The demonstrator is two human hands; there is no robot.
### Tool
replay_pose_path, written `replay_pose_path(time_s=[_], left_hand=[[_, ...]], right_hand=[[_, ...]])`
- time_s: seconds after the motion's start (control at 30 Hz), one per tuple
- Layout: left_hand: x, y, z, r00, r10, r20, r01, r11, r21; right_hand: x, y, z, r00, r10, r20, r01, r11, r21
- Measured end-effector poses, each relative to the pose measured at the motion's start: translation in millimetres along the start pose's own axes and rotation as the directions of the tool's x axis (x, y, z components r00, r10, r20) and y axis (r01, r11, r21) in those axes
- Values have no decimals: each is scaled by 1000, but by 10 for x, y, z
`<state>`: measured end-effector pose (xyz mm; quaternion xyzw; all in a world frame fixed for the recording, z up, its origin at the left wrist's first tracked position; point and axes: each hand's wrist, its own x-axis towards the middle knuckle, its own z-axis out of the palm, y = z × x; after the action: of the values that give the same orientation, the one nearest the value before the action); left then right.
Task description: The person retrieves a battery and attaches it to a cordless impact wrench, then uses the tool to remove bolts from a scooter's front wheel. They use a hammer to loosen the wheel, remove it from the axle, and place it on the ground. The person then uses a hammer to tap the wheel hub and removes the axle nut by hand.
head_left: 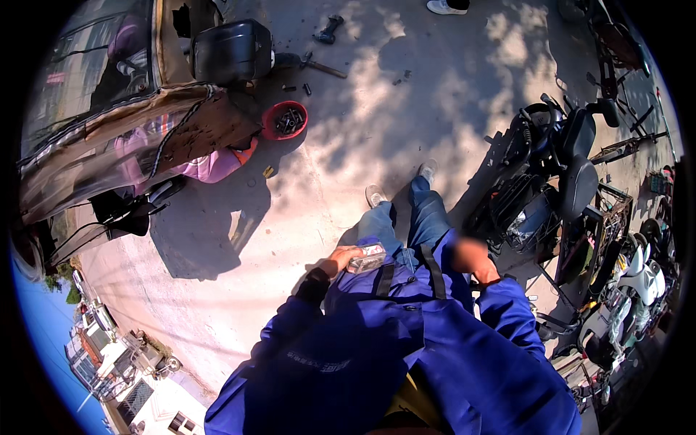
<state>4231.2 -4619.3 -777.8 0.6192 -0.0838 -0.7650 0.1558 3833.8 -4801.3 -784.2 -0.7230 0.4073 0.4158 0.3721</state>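
My left hand [339, 260] is closed around a small rectangular box [367, 258], pale with red and dark print, held in front of my waist. My right hand [475, 262] is beside my right hip, next to the blue jacket [464, 326]. A blurred patch covers most of it, so its fingers cannot be made out. I stand upright in jeans and light shoes, and neither hand touches the things on the ground.
Ahead left, a red bowl [285, 120] of dark metal parts stands near a hammer [323, 68] and a power drill [329, 30]. A covered vehicle [94, 138] fills the left. Parked motorcycles [540, 167] line the right. Another person's shoe [446, 7] shows at the top.
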Motion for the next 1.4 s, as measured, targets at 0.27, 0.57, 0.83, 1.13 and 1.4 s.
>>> replay_pose_path(time_s=[0.27,0.57,0.83,1.13,1.4], left_hand=[[214,681,25,986,88,-138,-147,850,-506],[-142,1131,587,972,216,91,-40,533,-845],[194,2646,-78,927,376,0,-284,700,-656],[607,3611,-662,977,213,32,-196,942,-273],[907,3533,-493,959,262,-111,-257,631,-732]], right_hand=[[784,266,-1702,982,-145,121,164,974,-158],[1096,466,-2955,932,-185,313,289,899,-329],[1297,588,-4299,938,-96,334,244,866,-436],[1700,1116,-4479,856,-515,55,439,665,-604],[2217,-212,-6252,840,-36,541,342,810,-477]])
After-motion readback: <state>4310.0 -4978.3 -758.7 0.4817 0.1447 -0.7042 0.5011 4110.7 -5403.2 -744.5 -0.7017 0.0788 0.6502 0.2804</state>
